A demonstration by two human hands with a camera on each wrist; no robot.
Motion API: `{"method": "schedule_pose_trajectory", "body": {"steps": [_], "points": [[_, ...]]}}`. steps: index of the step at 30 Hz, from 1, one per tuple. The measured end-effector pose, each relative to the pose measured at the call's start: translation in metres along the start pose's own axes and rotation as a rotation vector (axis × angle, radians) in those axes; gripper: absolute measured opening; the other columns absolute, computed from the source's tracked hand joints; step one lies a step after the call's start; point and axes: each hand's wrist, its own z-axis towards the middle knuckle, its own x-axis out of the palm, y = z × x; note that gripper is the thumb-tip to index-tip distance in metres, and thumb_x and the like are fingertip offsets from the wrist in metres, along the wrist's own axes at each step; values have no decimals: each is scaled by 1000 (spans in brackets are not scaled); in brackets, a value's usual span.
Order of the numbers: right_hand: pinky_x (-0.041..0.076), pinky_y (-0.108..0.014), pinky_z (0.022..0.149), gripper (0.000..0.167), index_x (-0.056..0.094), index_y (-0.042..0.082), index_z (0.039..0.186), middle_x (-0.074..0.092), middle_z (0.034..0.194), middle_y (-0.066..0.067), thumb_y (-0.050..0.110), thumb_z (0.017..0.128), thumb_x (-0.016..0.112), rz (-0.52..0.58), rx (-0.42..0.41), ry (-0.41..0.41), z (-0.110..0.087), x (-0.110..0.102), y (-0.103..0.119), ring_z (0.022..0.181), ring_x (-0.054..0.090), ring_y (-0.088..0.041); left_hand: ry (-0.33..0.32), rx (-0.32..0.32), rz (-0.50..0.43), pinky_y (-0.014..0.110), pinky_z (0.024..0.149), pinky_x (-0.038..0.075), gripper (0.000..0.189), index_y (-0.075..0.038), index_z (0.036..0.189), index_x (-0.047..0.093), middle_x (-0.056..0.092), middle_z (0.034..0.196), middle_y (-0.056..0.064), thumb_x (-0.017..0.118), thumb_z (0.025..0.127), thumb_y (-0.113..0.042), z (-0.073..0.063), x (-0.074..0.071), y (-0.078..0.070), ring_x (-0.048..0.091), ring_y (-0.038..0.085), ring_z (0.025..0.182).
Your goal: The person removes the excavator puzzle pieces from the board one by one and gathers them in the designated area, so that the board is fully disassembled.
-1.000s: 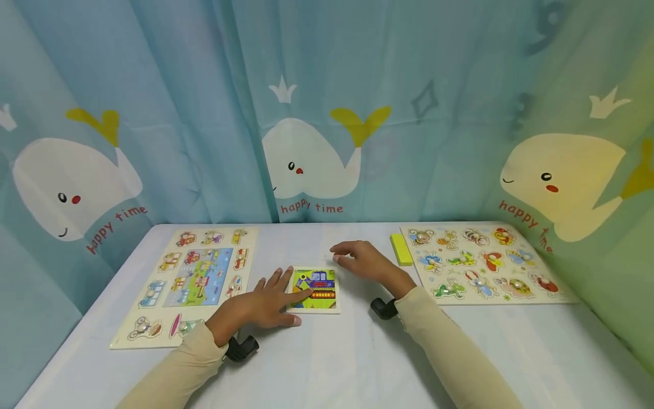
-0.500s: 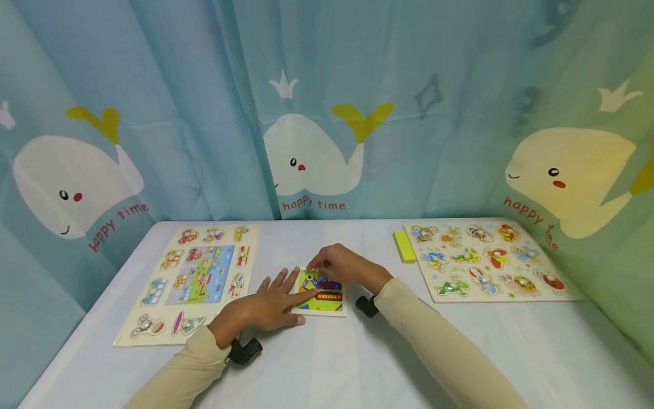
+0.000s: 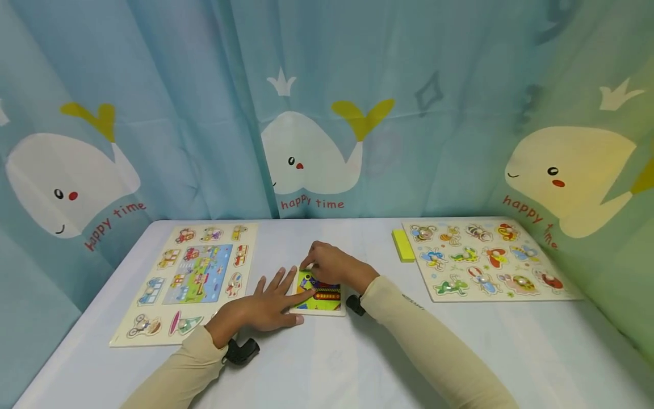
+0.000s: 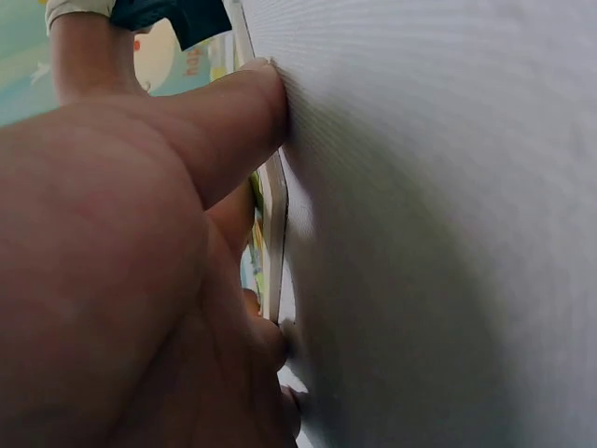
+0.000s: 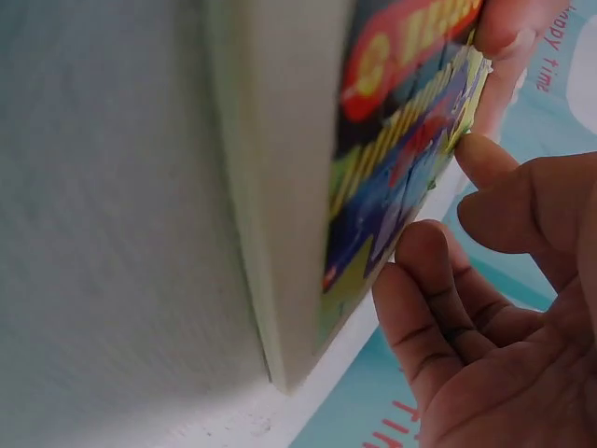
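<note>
Tracked-vehicle jigsaw [image 3: 327, 305] lies flat on the table [image 3: 352, 363]. The left hand [image 3: 265, 309] spreads its fingers, one touching the picture; the right hand [image 3: 329, 264] curls at the far edge, whether pinching I cannot tell.

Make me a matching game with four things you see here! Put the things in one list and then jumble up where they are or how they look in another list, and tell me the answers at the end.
Things:
1. Bug board
2. Vehicle board
3. Long block
4. Left hand

Clues:
A. Plain yellow
B. Fingers spread, one reaching over the small picture puzzle
C. Farthest right on the table
D. Farthest left on the table

Right pairs:
1-C
2-D
3-A
4-B
</note>
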Motion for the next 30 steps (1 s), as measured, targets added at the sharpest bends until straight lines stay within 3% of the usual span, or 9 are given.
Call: {"method": "schedule_pose_trajectory", "body": {"steps": [7, 14, 21, 30], "points": [[48, -35, 94, 31, 72, 20, 120, 54, 119, -5, 8, 93, 65, -55, 45, 56, 2, -2, 3, 104, 58, -18, 8, 2, -7, 66, 107, -6, 59, -33, 154, 28, -11, 161, 13, 45, 100, -50, -2, -3, -2, -16, 36, 144], [47, -35, 95, 38, 70, 22, 123, 56, 120, -4, 2, 91, 66, -99, 29, 56, -1, 1, 2, 107, 58, -18, 9, 13, 3, 66, 107, -5, 59, -32, 155, 27, -11, 161, 14, 43, 101, -50, -2, -3, -3, -14, 36, 144], [48, -36, 94, 45, 67, 28, 127, 56, 121, -5, 3, 89, 69, -200, -6, 79, 2, 4, 1, 104, 57, -19, 10, -15, 11, 65, 108, -5, 58, -33, 154, 28, -9, 161, 12, 44, 101, -50, -2, -2, -3, -13, 34, 145], [47, -39, 95, 39, 60, 30, 122, 55, 117, -2, 6, 91, 67, -308, -14, 111, 7, 2, 4, 105, 57, -18, 13, -13, 31, 65, 108, -3, 60, -34, 154, 27, -12, 162, 7, 46, 100, -49, 0, -4, -4, -13, 34, 145]]}}
